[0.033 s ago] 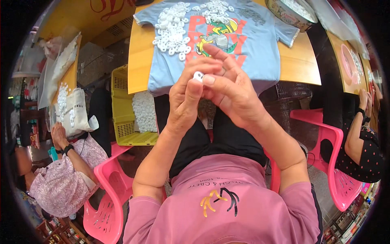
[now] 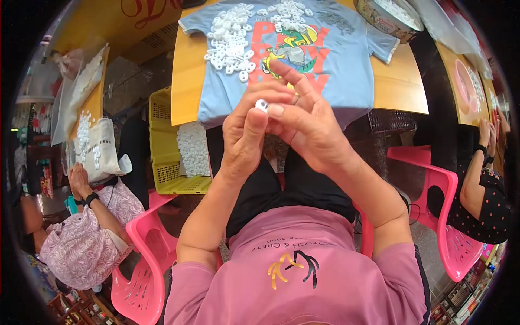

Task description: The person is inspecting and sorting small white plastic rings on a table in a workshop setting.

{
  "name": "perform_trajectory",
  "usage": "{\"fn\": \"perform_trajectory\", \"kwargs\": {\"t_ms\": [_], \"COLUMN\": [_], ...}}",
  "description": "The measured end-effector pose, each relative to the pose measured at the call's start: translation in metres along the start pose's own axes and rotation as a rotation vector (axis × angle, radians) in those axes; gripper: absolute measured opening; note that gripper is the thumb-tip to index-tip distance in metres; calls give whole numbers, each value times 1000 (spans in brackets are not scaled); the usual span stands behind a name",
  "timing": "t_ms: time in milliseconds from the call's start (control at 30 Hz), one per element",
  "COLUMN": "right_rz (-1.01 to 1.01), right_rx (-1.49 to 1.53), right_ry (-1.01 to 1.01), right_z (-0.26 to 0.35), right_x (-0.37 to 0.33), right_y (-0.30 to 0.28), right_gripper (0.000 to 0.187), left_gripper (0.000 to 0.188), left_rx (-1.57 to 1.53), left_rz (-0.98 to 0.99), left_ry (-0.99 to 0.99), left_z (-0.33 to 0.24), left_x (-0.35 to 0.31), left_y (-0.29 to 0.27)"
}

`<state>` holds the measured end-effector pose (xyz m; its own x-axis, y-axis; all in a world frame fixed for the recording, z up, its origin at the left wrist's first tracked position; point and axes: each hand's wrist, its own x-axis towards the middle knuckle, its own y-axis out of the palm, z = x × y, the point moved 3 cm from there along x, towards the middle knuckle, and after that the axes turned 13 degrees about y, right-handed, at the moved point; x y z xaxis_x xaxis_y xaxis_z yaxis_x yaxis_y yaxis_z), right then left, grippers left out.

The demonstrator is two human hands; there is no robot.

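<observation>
Between the thumb and fingers of my left hand [image 2: 245, 127] is a small white plastic piece [image 2: 261, 105], rounded, with a dark hole facing up. My right hand [image 2: 309, 127] has its thumb tip pressed against the piece's right side; its index finger points up and away, and its other fingers are partly hidden behind my left hand. Beyond my hands, many like white pieces [image 2: 228, 46] with paired holes lie heaped on a light blue T-shirt [image 2: 227, 100] with a cartoon print. A second heap [image 2: 290, 13] lies near the shirt's far edge.
The shirt covers a yellow wooden table [image 2: 401, 81]. A round tin [image 2: 392, 21] with white contents stands at the far right. Left of my legs is a yellow crate [image 2: 162, 162] beside a bag of white pieces [image 2: 193, 149]. Co-workers sit on both sides near pink chairs [image 2: 449, 200].
My hands have shifted very slightly left and down with the white plastic piece, which is turned a little so its hole shows at another angle.
</observation>
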<state>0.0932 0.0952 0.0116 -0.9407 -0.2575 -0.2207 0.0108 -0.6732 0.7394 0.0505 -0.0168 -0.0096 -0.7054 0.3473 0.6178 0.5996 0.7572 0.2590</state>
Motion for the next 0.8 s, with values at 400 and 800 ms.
{"fn": "perform_trajectory", "kwargs": {"t_ms": [400, 800], "right_rz": [51, -146], "right_rx": [32, -1146], "right_ry": [48, -368], "right_z": [-41, -7], "right_x": [27, 49], "right_y": [40, 2], "right_gripper": [70, 26], "left_gripper": [38, 30], "left_rx": [-4, 339], "left_rz": [-164, -258], "left_ry": [2, -188], "left_z": [-31, -87], "left_x": [-23, -73], "left_y": [-45, -160]}}
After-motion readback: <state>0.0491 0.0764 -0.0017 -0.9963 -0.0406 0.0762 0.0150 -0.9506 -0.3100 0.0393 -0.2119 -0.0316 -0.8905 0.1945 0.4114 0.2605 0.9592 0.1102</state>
